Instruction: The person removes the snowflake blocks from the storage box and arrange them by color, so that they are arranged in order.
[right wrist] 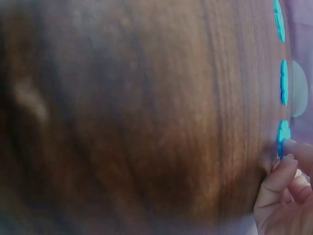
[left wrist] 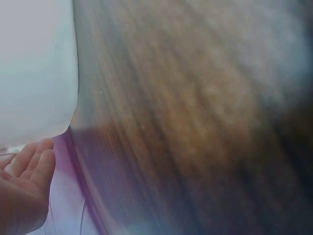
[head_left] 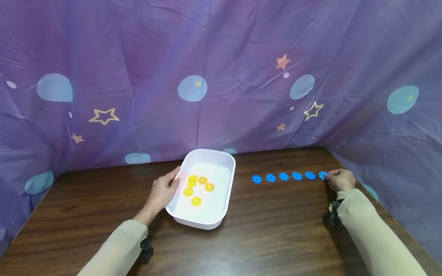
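A white plastic tray [head_left: 228, 191] stands on the table, with several yellow flower-shaped discs [head_left: 196, 201] lying inside. My left hand [head_left: 164, 191] grips its left side, thumb over the rim; the left wrist view shows fingers [left wrist: 43, 171] against the tray's outer side [left wrist: 39, 98]. Far to the right, my right hand [head_left: 341, 180] pinches a blue flower-shaped disc [head_left: 322, 175] between thumb and fingertips, right at the tabletop. That disc [right wrist: 282, 132] forms the right end of a row of several matching blue discs [head_left: 283, 176], spaced apart and lying flat.
The dark wood table [head_left: 276, 237] ends at the back against a purple curtain [head_left: 235, 115] printed with stars and balloon shapes. The same cloth hangs close along the right side, near the right hand. Black wrist cameras [head_left: 145, 251] sit at both sleeves.
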`<state>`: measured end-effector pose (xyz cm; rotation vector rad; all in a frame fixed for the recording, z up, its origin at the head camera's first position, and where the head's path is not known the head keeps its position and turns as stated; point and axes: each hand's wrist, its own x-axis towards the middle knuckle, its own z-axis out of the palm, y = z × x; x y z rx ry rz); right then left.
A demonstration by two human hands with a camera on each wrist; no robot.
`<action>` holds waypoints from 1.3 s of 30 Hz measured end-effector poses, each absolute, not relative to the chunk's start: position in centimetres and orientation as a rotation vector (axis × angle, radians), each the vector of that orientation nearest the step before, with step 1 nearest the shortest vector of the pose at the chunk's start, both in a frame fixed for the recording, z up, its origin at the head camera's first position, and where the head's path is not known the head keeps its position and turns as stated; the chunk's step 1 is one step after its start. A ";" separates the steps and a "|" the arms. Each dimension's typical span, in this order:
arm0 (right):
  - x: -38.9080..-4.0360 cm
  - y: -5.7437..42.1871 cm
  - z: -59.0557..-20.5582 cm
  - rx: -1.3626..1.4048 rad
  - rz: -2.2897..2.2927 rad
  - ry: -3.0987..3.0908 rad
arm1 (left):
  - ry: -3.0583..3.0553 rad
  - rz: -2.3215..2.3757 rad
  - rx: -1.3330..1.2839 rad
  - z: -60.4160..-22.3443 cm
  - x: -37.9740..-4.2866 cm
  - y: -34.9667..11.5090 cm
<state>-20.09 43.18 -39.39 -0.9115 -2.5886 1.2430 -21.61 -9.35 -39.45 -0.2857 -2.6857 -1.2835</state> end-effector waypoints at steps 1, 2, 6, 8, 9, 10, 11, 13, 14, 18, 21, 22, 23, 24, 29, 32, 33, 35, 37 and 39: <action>-20.1 43.2 -39.4 -0.901 1.221 -2.608 | -2.687 -1.286 -0.284 -39.4 -21.6 -9.4; -20.1 43.3 -39.4 -0.890 1.200 -2.626 | -2.689 -1.289 -0.284 -39.4 -21.6 -9.4; -20.2 43.4 -39.4 -0.880 1.165 -2.653 | -2.693 -1.293 -0.282 -39.4 -21.6 -9.4; -20.3 43.5 -39.4 -0.885 1.133 -2.677 | -2.700 -1.295 -0.280 -39.3 -21.6 -9.3; -20.3 43.5 -39.4 -0.886 1.112 -2.690 | -2.701 -1.295 -0.281 -39.3 -21.6 -9.3; -20.4 43.5 -39.3 -0.882 1.088 -2.706 | -2.702 -1.294 -0.281 -39.3 -21.6 -9.3; -20.4 43.4 -39.2 -0.881 1.070 -2.718 | -2.701 -1.294 -0.281 -39.3 -21.6 -9.4; -20.5 43.3 -39.0 -0.880 1.051 -2.730 | -2.701 -1.301 -0.277 -39.3 -21.6 -9.4; -20.5 43.2 -38.9 -0.877 1.044 -2.735 | -2.701 -1.303 -0.277 -39.3 -21.6 -9.4; -20.6 43.0 -38.7 -0.875 1.021 -2.747 | -2.701 -1.311 -0.275 -39.2 -21.7 -9.5; -20.4 43.0 -38.8 -0.868 1.024 -2.739 | -2.699 -1.314 -0.273 -39.3 -21.7 -9.5; -20.3 43.1 -38.9 -0.871 1.046 -2.724 | -2.699 -1.316 -0.273 -39.4 -21.7 -9.5; -20.2 43.1 -39.0 -0.876 1.075 -2.701 | -2.699 -1.319 -0.272 -39.4 -21.7 -9.4; -20.0 43.2 -39.2 -0.883 1.101 -2.680 | -2.700 -1.320 -0.272 -39.4 -21.7 -9.3; -19.4 42.9 -39.8 -0.931 1.349 -2.482 | -2.703 -1.318 -0.278 -39.5 -21.7 -9.1; -19.5 41.8 -39.5 -0.898 1.583 -2.303 | -2.706 -1.310 -0.290 -39.5 -21.8 -9.1; -19.7 41.2 -39.3 -0.869 1.670 -2.243 | -2.706 -1.309 -0.291 -39.4 -21.9 -9.1; -20.0 39.7 -38.8 -0.814 1.839 -2.140 | -2.698 -1.308 -0.292 -39.4 -21.9 -9.2; -20.5 37.7 -38.1 -0.744 1.964 -2.094 | -2.691 -1.309 -0.285 -39.4 -21.9 -9.2; -20.9 35.2 -37.4 -0.645 2.075 -2.093 | -2.682 -1.310 -0.277 -39.5 -21.9 -9.4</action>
